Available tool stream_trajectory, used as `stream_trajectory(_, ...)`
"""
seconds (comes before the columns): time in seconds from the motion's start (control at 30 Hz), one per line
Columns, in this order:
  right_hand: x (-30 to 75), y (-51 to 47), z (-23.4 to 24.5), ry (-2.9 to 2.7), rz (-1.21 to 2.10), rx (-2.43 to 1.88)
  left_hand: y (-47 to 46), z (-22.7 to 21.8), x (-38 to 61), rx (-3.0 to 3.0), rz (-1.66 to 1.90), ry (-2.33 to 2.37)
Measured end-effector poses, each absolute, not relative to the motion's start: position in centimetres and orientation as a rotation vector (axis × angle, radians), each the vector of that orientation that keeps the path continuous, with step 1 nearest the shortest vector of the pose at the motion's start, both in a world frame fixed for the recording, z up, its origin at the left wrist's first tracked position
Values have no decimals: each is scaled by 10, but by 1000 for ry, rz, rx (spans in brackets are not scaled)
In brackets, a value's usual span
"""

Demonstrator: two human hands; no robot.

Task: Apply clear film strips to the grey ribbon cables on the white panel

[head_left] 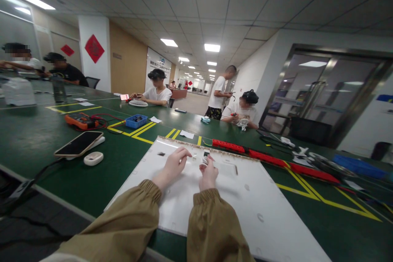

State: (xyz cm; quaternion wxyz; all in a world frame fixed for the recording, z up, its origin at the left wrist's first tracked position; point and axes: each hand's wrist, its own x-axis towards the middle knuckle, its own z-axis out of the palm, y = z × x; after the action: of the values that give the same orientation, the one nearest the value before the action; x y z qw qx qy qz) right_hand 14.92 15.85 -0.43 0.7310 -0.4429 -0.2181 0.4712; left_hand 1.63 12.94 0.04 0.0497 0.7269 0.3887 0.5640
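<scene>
Nearest in: two tan sleeves point(135, 217) run up from the bottom edge onto a big white board point(245, 204) lying flat on the green table point(39, 135).

L hand point(173, 164) rests on the board, fingers curled, thumb and forefinger tips pinched together at a tiny pale part point(194, 156), too small to say what it is or whether it's really gripped.

R hand point(208, 174) sits just beside it, fingers bent in, closed round a small pale piece point(204, 160) at the fingertips. A small dark bit point(206, 154) is just above that, touching or nearly; can't tell which. Hands are near each other, not touching.

On the board, left of the hands, a small dark chip point(161, 154) lies alone.

Left side of the table: phone point(79, 143) face up on a white stand, a white oval case point(93, 158) just in front of it. Further back, an orange multimeter point(81, 120) w/ red leads, then a blue tray point(136, 121) inside the yellow floor-tape lines.

Right, past the board's far edge: red power strips point(264, 157) in a row, running off diagonally.

Far side: a person in a white tee point(156, 92) seated w/ a white fan grille, another seated person point(244, 108) further right, one standing point(219, 96) behind. Two more people at far left.
</scene>
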Motion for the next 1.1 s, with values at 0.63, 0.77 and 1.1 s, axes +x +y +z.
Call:
stream_trajectory(0.63,139,150,1,-695,1142,-840,128,5,21,2461,1597,1241)
stream_trajectory(0.77,135,149,0,-783,1112,-862,132,3,20,2463,1600,1242)
stream_trajectory(1.1,133,151,-2,-745,1108,-910,131,2,19,2429,1545,1285)
